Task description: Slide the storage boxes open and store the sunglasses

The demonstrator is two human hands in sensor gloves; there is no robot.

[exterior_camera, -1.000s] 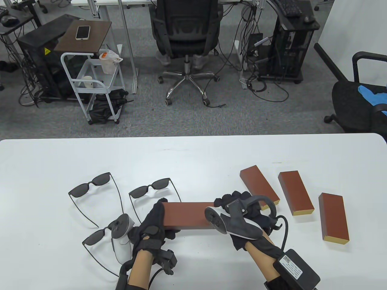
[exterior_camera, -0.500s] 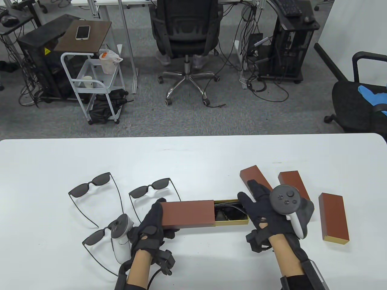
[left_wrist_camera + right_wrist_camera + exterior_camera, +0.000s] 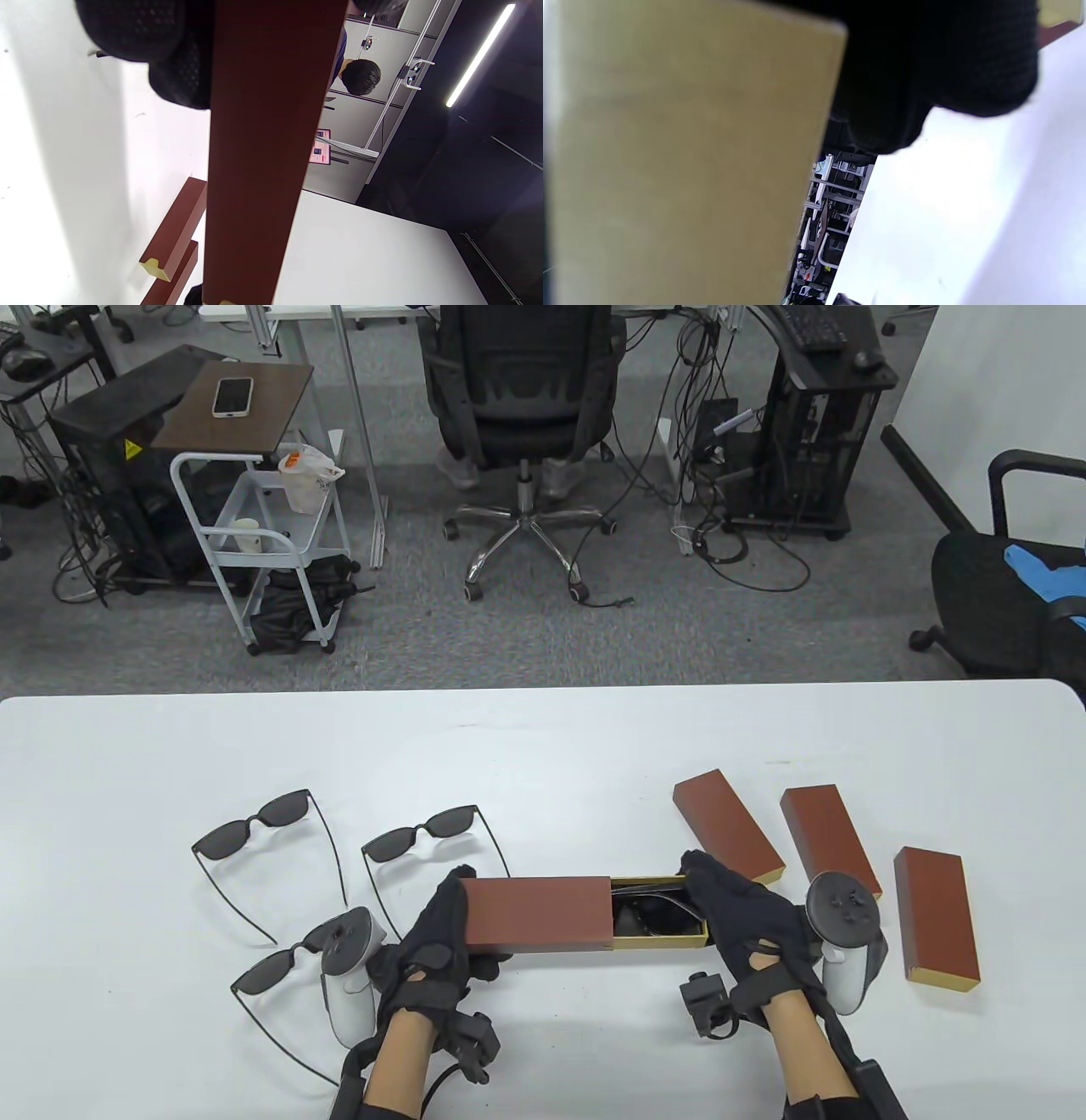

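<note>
Left hand (image 3: pixel 433 937): curled round the left end of the brown sleeve (image 3: pixel 539 914), gripping it at the near middle of the white table (image 3: pixel 543 746); fingertips hidden behind the sleeve.
Right hand (image 3: pixel 751 925): closed over the right end of the yellow tray (image 3: pixel 657 937), fingers over the far wall, thumb side hidden; probably a pinch on the end wall, though the table view does not settle it.
Box: partly open, tray drawn out of the sleeve to the right; less tray showing than half a second ago, the right hand nearer the sleeve.
Sunglasses in tray (image 3: pixel 649 914): dark pair lying inside the exposed part, one end covered by the sleeve, the other by the glove; shape hard to make out.
Left wrist view: sleeve (image 3: pixel 267 148) filling the middle from top to bottom, glove (image 3: pixel 169 46) at the top left, two closed boxes (image 3: pixel 174 228) cut off at the bottom edge.
Right wrist view: blurred tray wall (image 3: pixel 683 161) covering the left half, dark glove (image 3: pixel 937 63) at the top; little else legible.
Closed boxes: three (image 3: pixel 728 824) (image 3: pixel 830 847) (image 3: pixel 937 914) lying far right of the open box, apart from each other, the leftmost just beside the right hand's knuckles.
Loose sunglasses: three pairs on the left (image 3: pixel 263 824) (image 3: pixel 428 833) (image 3: pixel 271 971); the nearest partly hidden by the left tracker (image 3: pixel 348 976).
Since a second ago: box then fully shut between both hands.
</note>
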